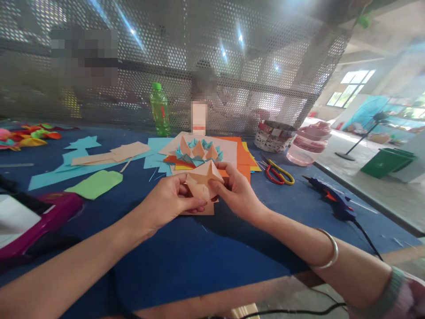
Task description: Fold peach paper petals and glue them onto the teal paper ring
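Blue tabletop (166, 270) — in front of the paper ring (198, 150), left hand (168, 195) and right hand (241, 192), nearly closed, pinch folded peach paper (199, 192).

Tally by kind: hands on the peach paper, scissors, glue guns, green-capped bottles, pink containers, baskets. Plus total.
Left hand and right hand on peach paper: 2
Scissors: 1 pair
Glue gun: 1
Green-capped bottle: 1
Pink container: 1
Basket: 1
Total: 7
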### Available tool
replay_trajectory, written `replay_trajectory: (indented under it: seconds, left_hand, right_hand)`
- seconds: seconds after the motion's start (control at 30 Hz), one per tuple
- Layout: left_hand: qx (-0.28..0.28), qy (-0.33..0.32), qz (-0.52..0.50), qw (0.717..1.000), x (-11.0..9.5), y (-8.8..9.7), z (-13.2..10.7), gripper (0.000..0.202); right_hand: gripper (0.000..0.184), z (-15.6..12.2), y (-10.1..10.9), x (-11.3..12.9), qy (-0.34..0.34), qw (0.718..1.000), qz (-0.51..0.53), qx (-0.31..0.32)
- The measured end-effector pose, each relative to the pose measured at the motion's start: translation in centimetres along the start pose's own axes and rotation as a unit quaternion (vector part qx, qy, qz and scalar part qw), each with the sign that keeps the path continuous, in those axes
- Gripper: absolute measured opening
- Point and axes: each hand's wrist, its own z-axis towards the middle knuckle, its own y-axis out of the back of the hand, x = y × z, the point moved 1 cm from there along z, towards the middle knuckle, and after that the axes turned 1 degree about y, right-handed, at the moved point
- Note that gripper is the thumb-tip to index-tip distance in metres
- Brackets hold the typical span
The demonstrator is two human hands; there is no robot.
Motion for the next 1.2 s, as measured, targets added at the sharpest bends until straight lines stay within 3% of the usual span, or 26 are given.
replay_trajectory:
  seconds: [0.27, 0.4, 0.57, 0.7, 0.77, 0.83, 0.97, 1.07, 1.2]
  left_hand:
    - [-0.022, 0.026, 0.006, 0.999, 0.0, 0.0, -0.1, 0.042]
    - [-0.008, 0.023, -0.019, 1.0, 0.2, -0.1, 0.1, 0.045]
    - [0.005, 0.007, 0.02, 1.0, 0.1, -0.2, 0.1, 0.043]
    - [-0.005, 0.021, 0.009, 1.0, 0.0, -0.1, 0.1, 0.042]
    - [-0.009, 0.021, 0.007, 1.0, 0.1, -0.1, 0.2, 0.041]
    - [0.002, 0.024, 0.012, 1.0, 0.1, 0.0, 0.2, 0.042]
    - [0.035, 0.037, 0.053, 0.997, 0.4, 0.3, 0.3, 0.034]
    - [0.017, 0.036, 0.089, 0.995, 0.3, 0.5, 0.2, 0.023]
    - [-0.019, 0.019, 0.106, 0.994, -0.1, 0.8, 0.2, 0.027]
  right_hand:
    - [0.064, 0.1, -0.1, -0.4, -0.034, 0.999, 0.013, -0.005]
    - [0.069, -0.1, -0.3, -0.3, -0.036, 0.999, 0.022, -0.006]
    - [0.069, -0.2, -0.4, -0.1, -0.043, 0.999, 0.025, -0.014]
    - [0.063, -0.2, -0.3, 0.0, -0.028, 0.999, 0.035, 0.001]
    - [0.052, -0.2, -0.2, 0.1, -0.017, 0.999, 0.033, 0.004]
    - [0.039, -0.3, 0.1, 0.2, -0.005, 1.0, 0.017, -0.011]
    - [0.04, -0.2, 0.7, 0.1, 0.009, 0.998, -0.023, -0.061]
    - [0.035, 0.1, 0.8, -0.1, 0.008, 0.997, -0.016, -0.074]
    - [0.027, 0.3, 0.6, -0.3, 0.01, 0.998, -0.009, -0.061]
